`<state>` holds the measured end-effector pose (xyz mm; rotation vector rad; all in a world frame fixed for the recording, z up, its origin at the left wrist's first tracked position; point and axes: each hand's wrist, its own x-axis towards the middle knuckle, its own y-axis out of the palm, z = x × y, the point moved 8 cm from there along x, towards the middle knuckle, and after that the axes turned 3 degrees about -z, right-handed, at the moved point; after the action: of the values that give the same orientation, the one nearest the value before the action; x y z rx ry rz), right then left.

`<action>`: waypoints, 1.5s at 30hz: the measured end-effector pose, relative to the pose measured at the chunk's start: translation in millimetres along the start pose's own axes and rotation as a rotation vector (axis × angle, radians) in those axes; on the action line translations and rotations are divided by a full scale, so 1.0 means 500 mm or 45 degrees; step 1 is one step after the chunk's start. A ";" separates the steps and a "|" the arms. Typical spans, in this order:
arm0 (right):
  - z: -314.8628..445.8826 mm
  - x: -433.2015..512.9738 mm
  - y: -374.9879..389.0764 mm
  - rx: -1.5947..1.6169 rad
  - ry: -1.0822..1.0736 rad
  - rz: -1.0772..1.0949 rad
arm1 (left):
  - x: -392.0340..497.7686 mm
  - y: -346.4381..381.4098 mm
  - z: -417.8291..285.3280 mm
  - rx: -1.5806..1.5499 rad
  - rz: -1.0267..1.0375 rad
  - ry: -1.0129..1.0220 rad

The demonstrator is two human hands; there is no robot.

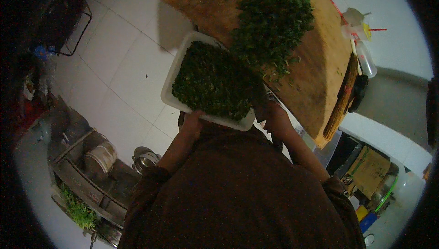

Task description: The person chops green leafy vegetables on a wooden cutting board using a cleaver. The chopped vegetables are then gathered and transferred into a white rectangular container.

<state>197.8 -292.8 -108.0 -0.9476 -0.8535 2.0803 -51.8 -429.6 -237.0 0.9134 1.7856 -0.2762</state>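
My left hand (192,122) grips the near rim of a white plastic tub (168,93). Chopped leafy greens (212,81) fill the tub, which is tilted beside the edge of a thick wooden chopping block (305,94). On the block lies a larger heap of chopped greens (274,19), and loose bits are scattered at its near end. My right hand (277,120) is closed at the tub's right corner around what looks like a dark cleaver (261,106). Its blade reaches over the greens, though shadow hides most of its outline.
Past the block's right edge are a clear plastic bottle (366,60) and a cup with a red straw (356,32). A flattened cardboard piece (368,172) lies at lower right. White floor tiles (127,74) spread to the left, with a bucket (101,158) and metal bowls (144,158) at lower left.
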 end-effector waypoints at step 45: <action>0.027 0.014 -0.296 -0.653 0.012 -0.712 | -0.046 -0.012 -0.037 -0.058 0.003 0.008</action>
<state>229.4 -210.0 11.3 -0.8385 -1.4935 1.4006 -65.5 -433.4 -210.3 0.8852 1.7895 -0.2306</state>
